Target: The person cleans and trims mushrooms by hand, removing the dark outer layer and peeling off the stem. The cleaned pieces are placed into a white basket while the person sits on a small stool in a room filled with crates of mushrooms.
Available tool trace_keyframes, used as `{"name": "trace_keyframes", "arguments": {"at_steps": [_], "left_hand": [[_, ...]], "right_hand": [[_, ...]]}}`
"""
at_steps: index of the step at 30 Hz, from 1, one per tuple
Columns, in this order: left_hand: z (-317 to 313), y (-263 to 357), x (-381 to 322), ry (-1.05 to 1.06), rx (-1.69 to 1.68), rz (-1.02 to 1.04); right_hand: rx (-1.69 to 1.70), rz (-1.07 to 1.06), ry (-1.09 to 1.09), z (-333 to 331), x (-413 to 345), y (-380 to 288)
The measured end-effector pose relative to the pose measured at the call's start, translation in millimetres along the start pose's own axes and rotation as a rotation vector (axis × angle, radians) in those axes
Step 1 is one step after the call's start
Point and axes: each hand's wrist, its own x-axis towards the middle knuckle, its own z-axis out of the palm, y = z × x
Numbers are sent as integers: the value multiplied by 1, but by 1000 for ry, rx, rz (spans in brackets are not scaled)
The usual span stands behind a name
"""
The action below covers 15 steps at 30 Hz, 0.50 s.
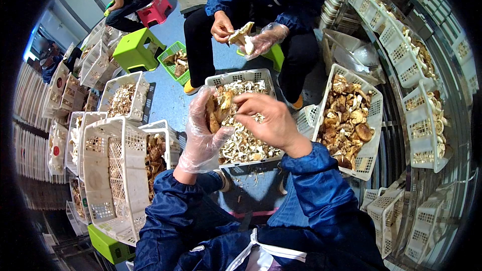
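My left hand (199,133), in a clear plastic glove, is closed around a brown mushroom (217,111) with a yellowish stem. Just right of it my bare right hand (265,120) is slightly blurred, with thumb and fingertips close together near the mushroom; whether they pinch a small piece I cannot tell. Below both hands stands a white perforated plastic crate (241,72) full of pale mushroom scraps (250,145). To the right, whole brown mushrooms (344,116) fill another white crate (367,169).
Opposite me a seated co-worker holds a pale mushroom (241,35) in both hands. More crates (122,154) crowd the left, with green stools (137,49) and a green basket (177,62) beyond. A metal rack with crates (418,131) stands at right. Other people sit at the upper left.
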Motion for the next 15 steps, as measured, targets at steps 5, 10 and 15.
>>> {"name": "trace_keyframes", "arguments": {"at_steps": [5, 10, 15], "left_hand": [[-1, -2, 4, -77, 211, 109], [-2, -3, 3, -113, 337, 126], [-1, 1, 1, -112, 117, 82]], "right_hand": [[-175, -95, -30, 18, -3, 6], [-235, 14, -11, 14, -3, 5], [-167, 158, 137, -7, 5, 12]]}}
